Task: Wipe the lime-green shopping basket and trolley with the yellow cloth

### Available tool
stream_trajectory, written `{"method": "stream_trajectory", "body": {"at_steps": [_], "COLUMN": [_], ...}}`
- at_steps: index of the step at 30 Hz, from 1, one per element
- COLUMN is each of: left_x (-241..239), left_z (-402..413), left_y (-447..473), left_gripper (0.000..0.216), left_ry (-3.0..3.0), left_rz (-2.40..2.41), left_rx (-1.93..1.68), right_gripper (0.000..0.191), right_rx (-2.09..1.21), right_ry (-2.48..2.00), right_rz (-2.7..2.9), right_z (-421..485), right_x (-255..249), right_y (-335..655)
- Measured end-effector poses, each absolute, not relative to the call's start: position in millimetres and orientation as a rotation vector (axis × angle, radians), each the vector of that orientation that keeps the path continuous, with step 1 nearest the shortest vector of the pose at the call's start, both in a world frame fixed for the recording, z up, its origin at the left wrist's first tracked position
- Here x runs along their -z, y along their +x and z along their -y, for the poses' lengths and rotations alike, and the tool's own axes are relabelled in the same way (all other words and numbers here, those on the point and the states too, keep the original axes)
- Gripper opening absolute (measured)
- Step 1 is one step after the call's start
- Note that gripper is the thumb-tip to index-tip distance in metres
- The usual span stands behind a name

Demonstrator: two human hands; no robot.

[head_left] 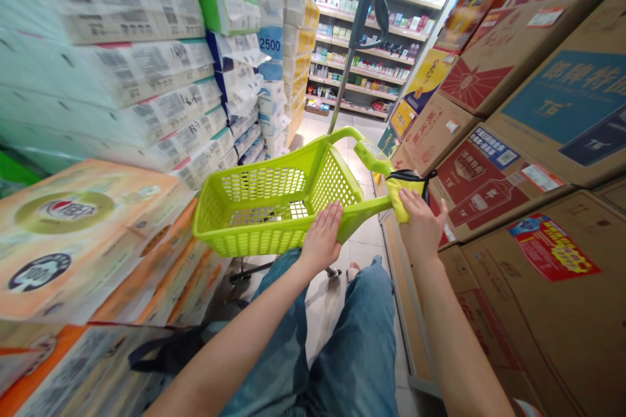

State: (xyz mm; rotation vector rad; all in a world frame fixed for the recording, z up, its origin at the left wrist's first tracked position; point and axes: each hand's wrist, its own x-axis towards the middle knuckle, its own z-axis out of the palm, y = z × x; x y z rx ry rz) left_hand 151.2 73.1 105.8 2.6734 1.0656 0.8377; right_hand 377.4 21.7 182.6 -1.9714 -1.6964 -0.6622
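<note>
A lime-green shopping cart (264, 239) with a perforated basket stands turned sideways in front of my legs. My left hand (323, 234) rests flat on the basket's near rim, beside the base of the handle arm, its fingers stretched out together. At the cart's handle (369, 155), on the right, my right hand (421, 225) presses a yellow cloth (401, 201) against the corner of the bar. A black strap (408, 176) loops round the bar just above that hand. Nothing shows inside the basket except floor seen through its holes.
Wrapped paper packs (161, 78) are stacked high on the left, with orange packs (83, 221) nearer. Cardboard cartons (518, 176) rise on the right along a low shelf edge. A metal pole (355, 45) with a handle and shelves (372, 68) of small goods stand ahead.
</note>
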Motion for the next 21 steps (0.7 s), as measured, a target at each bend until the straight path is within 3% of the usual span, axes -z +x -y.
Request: {"method": "stream_trajectory", "body": {"at_steps": [6, 11, 21], "left_x": [-107, -108, -110], "left_z": [-72, -74, -72], "left_y": [152, 151, 150], "left_gripper": [0.072, 0.063, 0.070], "left_ry": [2.634, 2.634, 2.623], "left_rz": [-1.077, -1.068, -1.052], "left_rx": [-0.875, -0.856, -0.875], "right_gripper": [0.068, 0.062, 0.055], "right_rx": [0.658, 0.563, 0.665], "right_ry": [-1.965, -1.780, -1.969], "right_rz": [1.723, 2.030, 1.681], "right_z": [-21, -10, -24], "right_x": [-163, -152, -177], "right_y": [339, 296, 373]}}
